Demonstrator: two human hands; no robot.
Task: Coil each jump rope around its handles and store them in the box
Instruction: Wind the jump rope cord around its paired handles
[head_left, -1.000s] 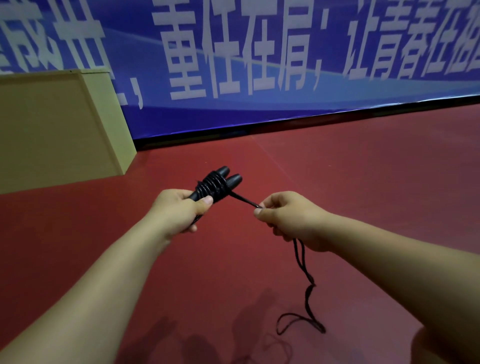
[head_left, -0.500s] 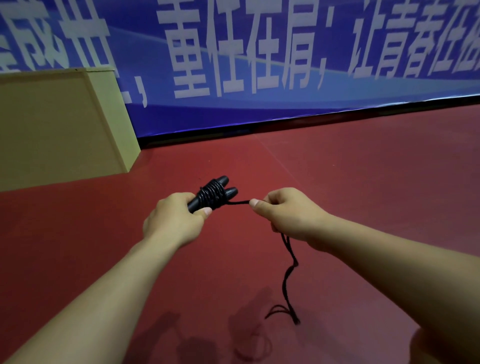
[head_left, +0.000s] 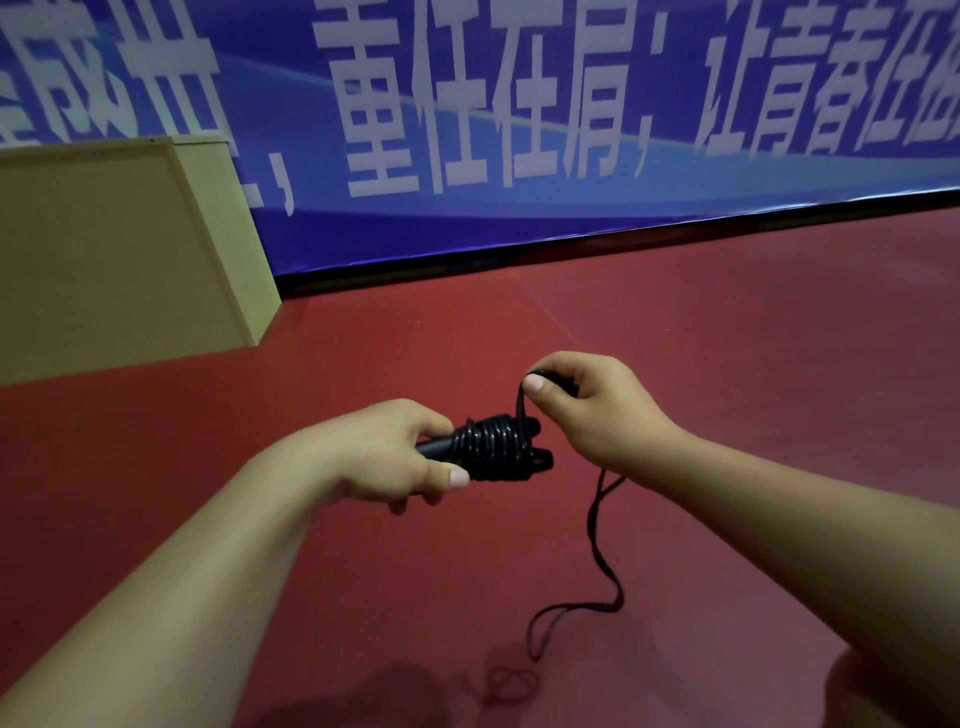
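At the far left, a tan wooden box (head_left: 104, 254) stands on the red floor (head_left: 727, 322), its back against a blue banner (head_left: 519, 228) printed with large white characters that runs the width of the wall. The box is well apart from the hands.

Nearer the camera and left of centre, the left hand (head_left: 395, 457) grips the two black handles (head_left: 441, 448) of the jump rope together, fingers curled round them and the thumb lying along the near side. The handles point to the right, roughly level. Around their right half sits a tight coil (head_left: 498, 447) of glossy black rope, several turns thick, with the two handle ends (head_left: 540, 457) poking out just past it.

From the top of the coil a short stretch of rope rises to the right hand (head_left: 597, 410), which is held just above and to the right of the coil. This hand pinches the rope between the thumb and the curled fingers, the thumbnail facing the camera.

Below the right hand the loose rope (head_left: 602, 525) hangs down, doubled in two strands side by side, kinks as it falls, and bends back leftward into a narrow loop (head_left: 550, 623) at its lowest part. Whether the loop touches the floor cannot be told. Faint shadows of the rope and arms lie on the floor near the bottom edge.
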